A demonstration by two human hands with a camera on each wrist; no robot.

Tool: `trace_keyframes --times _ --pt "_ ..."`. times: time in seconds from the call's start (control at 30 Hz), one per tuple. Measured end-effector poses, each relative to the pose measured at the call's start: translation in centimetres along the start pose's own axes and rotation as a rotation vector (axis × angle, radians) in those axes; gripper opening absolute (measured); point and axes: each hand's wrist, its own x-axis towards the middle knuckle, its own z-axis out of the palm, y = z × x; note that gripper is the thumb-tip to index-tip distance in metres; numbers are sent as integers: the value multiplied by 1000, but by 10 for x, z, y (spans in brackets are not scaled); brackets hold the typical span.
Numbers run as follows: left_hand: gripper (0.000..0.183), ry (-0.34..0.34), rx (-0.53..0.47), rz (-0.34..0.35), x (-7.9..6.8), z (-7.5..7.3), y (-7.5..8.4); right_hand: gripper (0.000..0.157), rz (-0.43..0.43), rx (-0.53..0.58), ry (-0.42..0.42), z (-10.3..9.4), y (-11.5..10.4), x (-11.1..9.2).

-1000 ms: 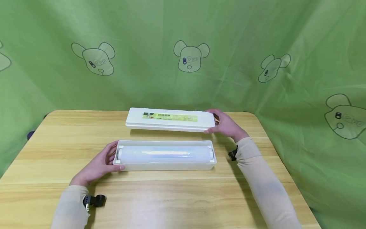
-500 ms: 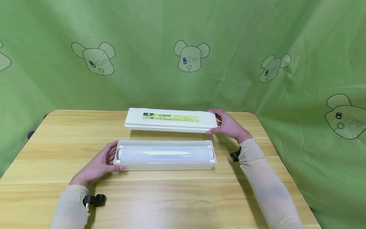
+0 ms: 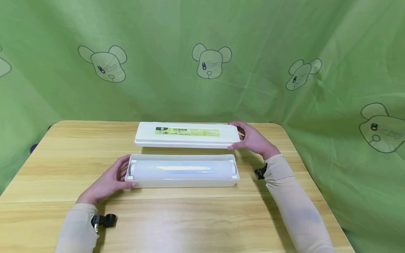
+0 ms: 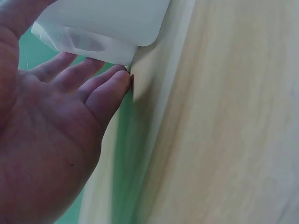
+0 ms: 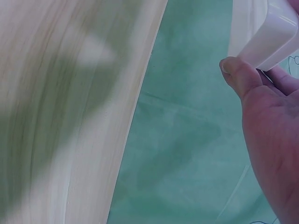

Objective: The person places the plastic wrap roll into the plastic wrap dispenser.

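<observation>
A long white plastic wrap box point(image 3: 183, 183) lies across the table with its top off, and a roll of plastic wrap point(image 3: 183, 170) fills it. My left hand point(image 3: 107, 182) grips the box's left end, thumb at the front wall and fingers behind. In the left wrist view, the fingers point(image 4: 74, 74) reach along the end of the box point(image 4: 110, 21). Behind the box, my right hand point(image 3: 253, 140) holds a white lid point(image 3: 145, 135) by its right end, over the table. A green and yellow label point(image 3: 186, 131) marks its top. The right wrist view shows the lid corner point(image 5: 268, 39) pinched by my right hand point(image 5: 271, 107).
The light wooden table point(image 3: 196, 221) ends just behind the lid. A green curtain point(image 3: 158, 95) printed with bear heads hangs behind and to the right. Black wrist cameras point(image 3: 109, 220) are strapped at both sleeves.
The lid's left end has come down and slightly nearer, so it lies more level and closer to the box. The right hand moved slightly right with it. The left hand stays on the box.
</observation>
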Motion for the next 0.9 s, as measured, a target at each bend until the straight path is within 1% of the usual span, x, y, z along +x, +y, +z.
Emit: trace_keyframes --times 0.2,0.5,0.7,0.9 --pt "103 -1 1 -4 0 0 -1 91 -9 19 8 1 0 -5" --pt "104 -2 -12 -11 -1 -1 0 88 -18 59 -4 4 -5 -13" --pt "104 -1 6 -8 0 -1 1 88 -49 52 -6 5 -6 -19" --pt "104 -4 -19 4 1 -1 -1 86 -56 57 -12 6 -6 -23"
